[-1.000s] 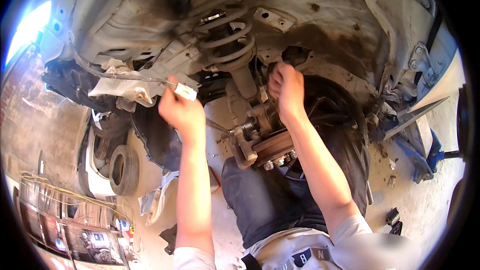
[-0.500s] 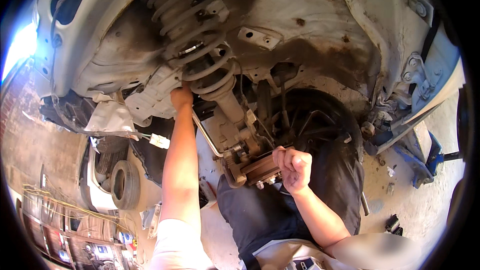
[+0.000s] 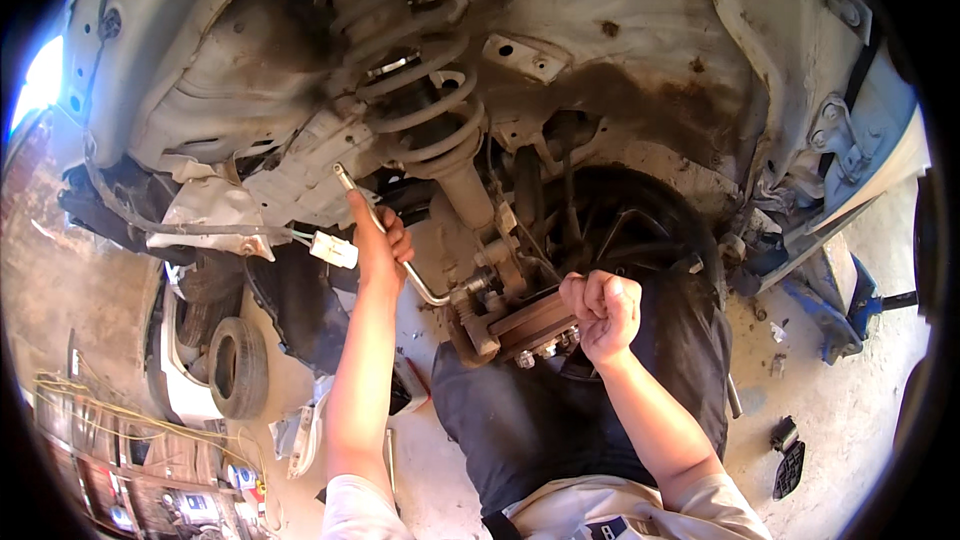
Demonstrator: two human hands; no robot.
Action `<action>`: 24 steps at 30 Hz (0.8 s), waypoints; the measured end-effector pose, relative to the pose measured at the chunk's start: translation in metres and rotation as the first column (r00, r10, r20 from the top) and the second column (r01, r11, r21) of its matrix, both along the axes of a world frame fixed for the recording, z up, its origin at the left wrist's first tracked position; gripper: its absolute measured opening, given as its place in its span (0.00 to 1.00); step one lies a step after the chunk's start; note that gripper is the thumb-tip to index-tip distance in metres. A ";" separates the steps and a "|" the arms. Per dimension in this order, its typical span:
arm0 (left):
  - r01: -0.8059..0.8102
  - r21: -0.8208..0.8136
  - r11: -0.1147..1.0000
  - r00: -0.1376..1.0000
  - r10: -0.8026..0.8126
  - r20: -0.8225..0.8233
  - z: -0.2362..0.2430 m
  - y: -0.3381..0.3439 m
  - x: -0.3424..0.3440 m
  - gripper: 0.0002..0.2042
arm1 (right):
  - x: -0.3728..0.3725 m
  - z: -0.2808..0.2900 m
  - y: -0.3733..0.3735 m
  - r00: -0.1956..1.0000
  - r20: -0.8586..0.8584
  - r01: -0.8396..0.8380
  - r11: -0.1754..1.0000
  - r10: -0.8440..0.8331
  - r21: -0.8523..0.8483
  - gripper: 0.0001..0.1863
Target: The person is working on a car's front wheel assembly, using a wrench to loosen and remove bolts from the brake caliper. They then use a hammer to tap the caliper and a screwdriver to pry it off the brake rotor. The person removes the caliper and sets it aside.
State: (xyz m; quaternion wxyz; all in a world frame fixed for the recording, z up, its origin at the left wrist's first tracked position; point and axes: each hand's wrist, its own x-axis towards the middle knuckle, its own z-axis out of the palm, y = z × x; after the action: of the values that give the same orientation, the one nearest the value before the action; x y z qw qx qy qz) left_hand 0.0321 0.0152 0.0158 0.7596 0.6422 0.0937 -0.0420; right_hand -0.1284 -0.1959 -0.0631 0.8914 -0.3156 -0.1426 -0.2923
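My left hand [image 3: 380, 248] is wrapped around the long handle of an L-shaped socket wrench [image 3: 424, 290]. The handle's end sticks out above the fist, and the bent end meets a bolt at the brake caliper [image 3: 468, 325]. At the right end of the rusty brake disc [image 3: 530, 326], my right hand [image 3: 603, 314] is closed in a fist. What it grips, if anything, is hidden. Above both hands rises the strut with its coil spring [image 3: 430, 120]. A white connector plug [image 3: 333, 250] dangles from a wire just left of my left hand.
The dirty wheel arch [image 3: 620, 70] curves overhead. Behind my right hand lies a wheel [image 3: 640, 220] against my leg. A loose tyre [image 3: 238, 368] stands at the left, near yellow cords [image 3: 130, 410]. On the right are a blue metal stand [image 3: 835, 325] and a black part [image 3: 788, 460] on the floor.
My left hand has come down and nearer along with the wrench handle, whose end now shows above the fist. The right hand stays closed by the disc; the whole view has shifted slightly.
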 end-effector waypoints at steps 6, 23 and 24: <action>0.012 0.091 0.996 0.988 -0.027 0.155 0.002 -0.007 -0.008 0.26 | 0.003 -0.001 0.001 0.999 -0.004 0.047 0.999 -0.047 -0.015 0.28; 0.035 0.138 0.990 0.869 -0.098 0.485 -0.006 -0.004 -0.052 0.24 | 0.037 0.026 -0.003 0.996 -0.090 -0.021 1.000 0.019 -0.022 0.28; 0.045 0.132 0.990 0.827 -0.111 0.550 -0.012 -0.003 -0.061 0.24 | 0.042 0.033 -0.002 0.990 -0.139 -0.013 1.000 0.010 -0.024 0.28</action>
State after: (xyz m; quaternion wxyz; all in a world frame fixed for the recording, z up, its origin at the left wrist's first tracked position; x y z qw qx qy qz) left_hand -0.0284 0.0124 0.0041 0.7139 0.6720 -0.1556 0.1208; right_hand -0.0868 -0.1978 -0.0301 0.8969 -0.3453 -0.0856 -0.2628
